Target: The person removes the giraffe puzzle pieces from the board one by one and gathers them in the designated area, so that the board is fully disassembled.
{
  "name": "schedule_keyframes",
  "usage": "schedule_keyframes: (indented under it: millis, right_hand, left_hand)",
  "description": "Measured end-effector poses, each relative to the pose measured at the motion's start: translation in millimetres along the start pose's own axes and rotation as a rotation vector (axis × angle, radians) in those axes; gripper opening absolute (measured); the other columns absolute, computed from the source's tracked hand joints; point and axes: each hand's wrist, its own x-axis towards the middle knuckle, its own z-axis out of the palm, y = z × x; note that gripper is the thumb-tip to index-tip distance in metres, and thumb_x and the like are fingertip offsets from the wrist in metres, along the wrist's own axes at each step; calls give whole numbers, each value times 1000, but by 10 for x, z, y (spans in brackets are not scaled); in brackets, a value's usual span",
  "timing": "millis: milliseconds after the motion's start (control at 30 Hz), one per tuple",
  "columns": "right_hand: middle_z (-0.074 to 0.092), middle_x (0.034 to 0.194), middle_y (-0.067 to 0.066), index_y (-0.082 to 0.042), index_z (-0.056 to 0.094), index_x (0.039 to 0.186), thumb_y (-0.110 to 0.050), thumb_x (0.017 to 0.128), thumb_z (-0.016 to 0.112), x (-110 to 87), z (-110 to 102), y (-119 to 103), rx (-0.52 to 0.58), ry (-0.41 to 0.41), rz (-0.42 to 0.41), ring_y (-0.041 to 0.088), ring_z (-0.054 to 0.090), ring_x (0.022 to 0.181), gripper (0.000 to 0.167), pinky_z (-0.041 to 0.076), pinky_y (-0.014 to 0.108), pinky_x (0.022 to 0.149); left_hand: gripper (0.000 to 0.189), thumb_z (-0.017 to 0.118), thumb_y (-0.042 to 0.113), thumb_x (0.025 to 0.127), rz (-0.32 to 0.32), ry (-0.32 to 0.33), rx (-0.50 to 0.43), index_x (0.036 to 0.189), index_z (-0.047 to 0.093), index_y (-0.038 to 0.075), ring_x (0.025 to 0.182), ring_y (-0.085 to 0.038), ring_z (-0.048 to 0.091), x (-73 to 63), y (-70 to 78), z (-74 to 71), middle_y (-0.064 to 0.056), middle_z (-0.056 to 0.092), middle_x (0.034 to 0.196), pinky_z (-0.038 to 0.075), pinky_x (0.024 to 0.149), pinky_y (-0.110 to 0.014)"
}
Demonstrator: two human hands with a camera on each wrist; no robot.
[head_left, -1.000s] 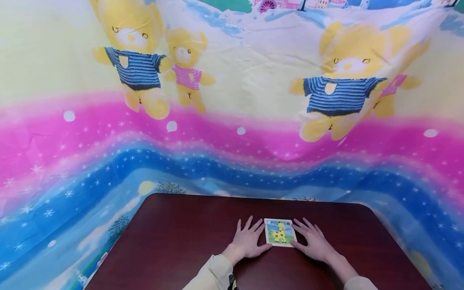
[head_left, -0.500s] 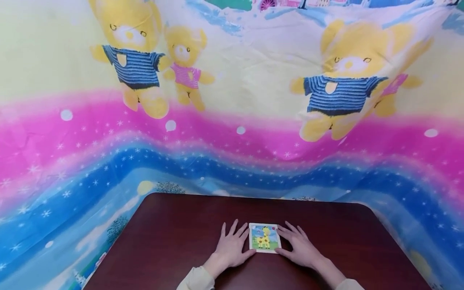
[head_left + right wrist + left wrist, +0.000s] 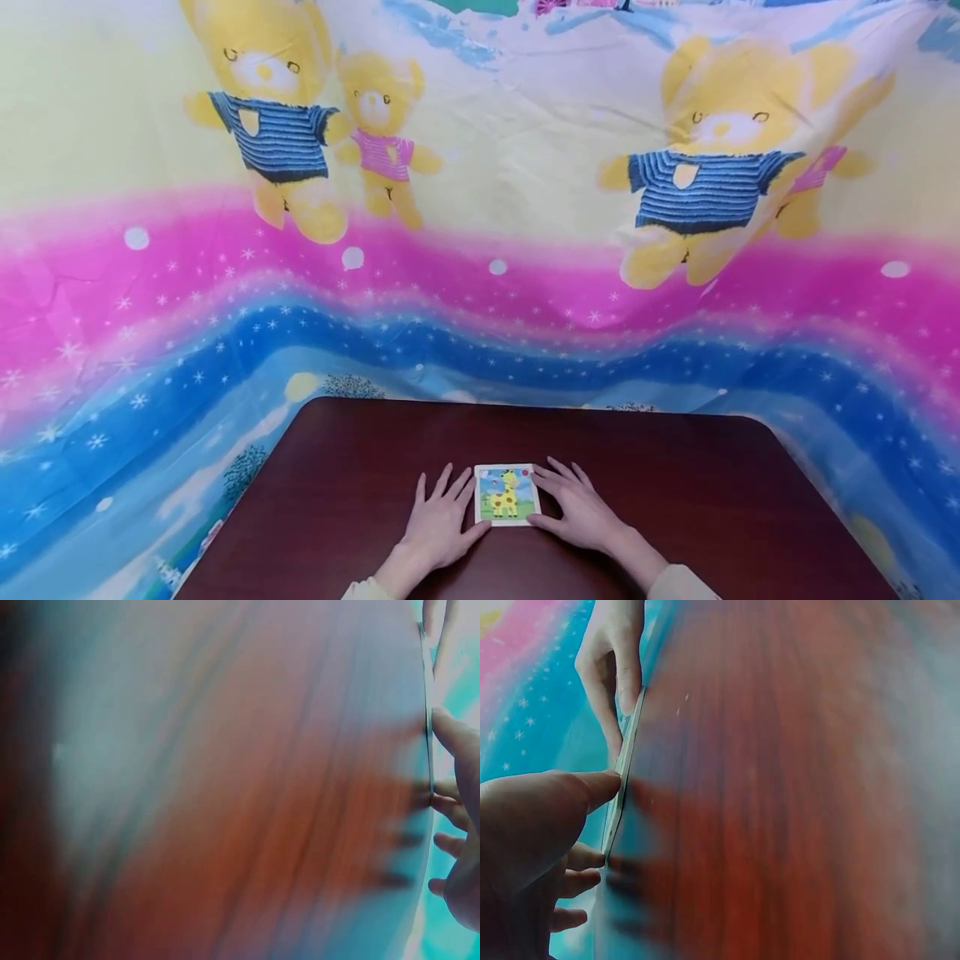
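Head view: at lower centre, the left hand (image 3: 438,527) and right hand (image 3: 583,510), apart from each other with fingers extended, touch opposite side edges of the giraffe picture board (image 3: 507,496), which lies on the table (image 3: 337,475) between them. Light, matched pressure should keep it flat and square. Beyond hangs a bear-print cloth (image 3: 517,158).

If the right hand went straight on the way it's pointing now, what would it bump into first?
Most likely the giraffe picture: the right hand points forward and to its left, with its nearest fingers right at the picture's right edge, touching or nearly so.
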Motion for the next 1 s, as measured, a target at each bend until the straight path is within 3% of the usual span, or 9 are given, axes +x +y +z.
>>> schedule_keyframes:
  millis: [167,367,467,567,700,833,1000]
  right_hand:
    - [60,163,16,-7,64,154,-54,99,78,102,50,-133,-23,-3,-16,46,42,161,73,25,80,127]
    - [60,161,19,-4,66,151,-46,100,80,196,6,-236,-29,-15,-31,49,43,159,68,27,81,125]
    - [66,150,20,-2,70,144,-35,99,83,277,-32,-294,-27,35,-28,47,53,148,57,37,77,121]
    - [71,130,17,0,74,135,-25,98,85,382,-47,-369,-10,85,-26,36,63,124,46,49,63,105]
    - [70,111,9,-1,77,126,-20,97,85,525,-6,-451,19,85,-30,22,58,101,35,43,44,86]
    - [67,105,4,-4,79,122,-20,97,85,654,67,-493,47,66,-24,16,55,96,31,41,39,84]
    - [68,101,4,-4,79,120,-19,96,86,779,133,-525,83,60,-11,16,56,94,29,43,42,86]
  left_hand:
    - [81,62,65,103,-33,8,-21,162,55,11,163,-41,41,-79,-85,-74,-9,52,171,29,127,-76]
    - [81,62,66,103,-62,20,-30,162,55,11,163,-42,42,-120,-129,-65,-9,53,170,29,127,-77]
    - [81,61,66,103,-61,21,-31,163,54,11,163,-41,42,-114,-130,-59,-9,53,170,29,127,-77]
    - [81,62,66,104,-60,19,-26,163,54,12,162,-41,43,-102,-124,-45,-9,53,170,30,126,-77]
    - [81,61,66,104,-61,10,-31,163,53,11,161,-42,44,-101,-119,-14,-9,53,170,31,126,-77]
    - [81,60,66,104,-62,4,-41,164,53,12,161,-42,44,-104,-117,7,-9,53,170,31,126,-77]
    - [80,61,65,104,-70,18,-37,163,53,12,160,-42,46,-104,-117,-12,-9,54,170,32,125,-77]
